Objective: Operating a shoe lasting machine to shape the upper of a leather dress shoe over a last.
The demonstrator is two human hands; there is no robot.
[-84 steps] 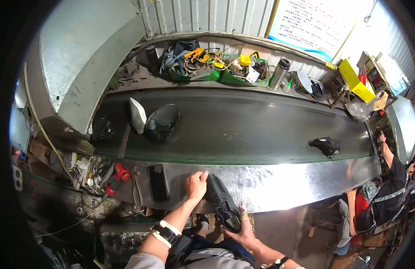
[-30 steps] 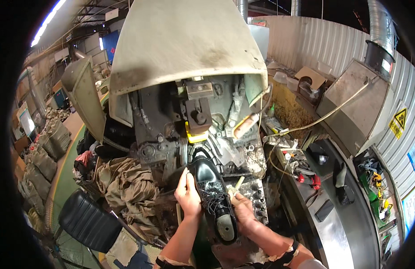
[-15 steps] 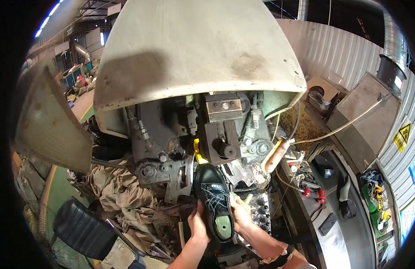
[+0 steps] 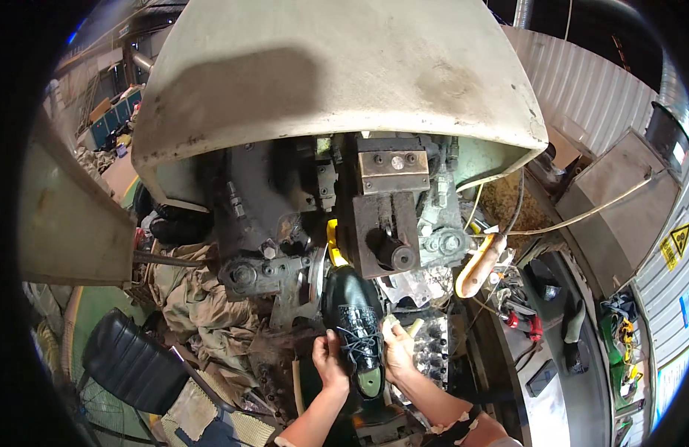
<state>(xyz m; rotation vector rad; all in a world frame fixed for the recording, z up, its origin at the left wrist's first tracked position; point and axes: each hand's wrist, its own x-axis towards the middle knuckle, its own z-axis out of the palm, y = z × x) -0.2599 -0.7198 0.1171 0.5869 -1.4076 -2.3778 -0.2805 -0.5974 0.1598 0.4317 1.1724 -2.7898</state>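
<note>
A black lace-up shoe [image 4: 350, 294] points toe-first into the machine, toe beside a yellow part [image 4: 334, 244]. Inside its heel opening sits a green shoe last [image 4: 370, 381] with a hole in its top. My left hand [image 4: 330, 363] grips the shoe's left side near the heel. On the opposite side my right hand [image 4: 397, 350] holds it, with a pale piece, perhaps a cloth, at its fingertips. The soles and the undersides of my fingers are hidden. Dark machine blocks [image 4: 384, 231] stand just beyond and right of the toe.
A large beige machine hood [image 4: 344, 82] overhangs the work area. A wooden-handled tool [image 4: 480, 267] on a cord hangs right of the machine. Crumpled brown cloth [image 4: 203, 298] lies at left, near a black seat [image 4: 132, 361]. Red-handled tools [image 4: 525, 323] lie on the right bench.
The view has moved closer, so the hood and machine look larger. Both hands keep hold of the shoe, and its toe still sits beside the yellow part.
</note>
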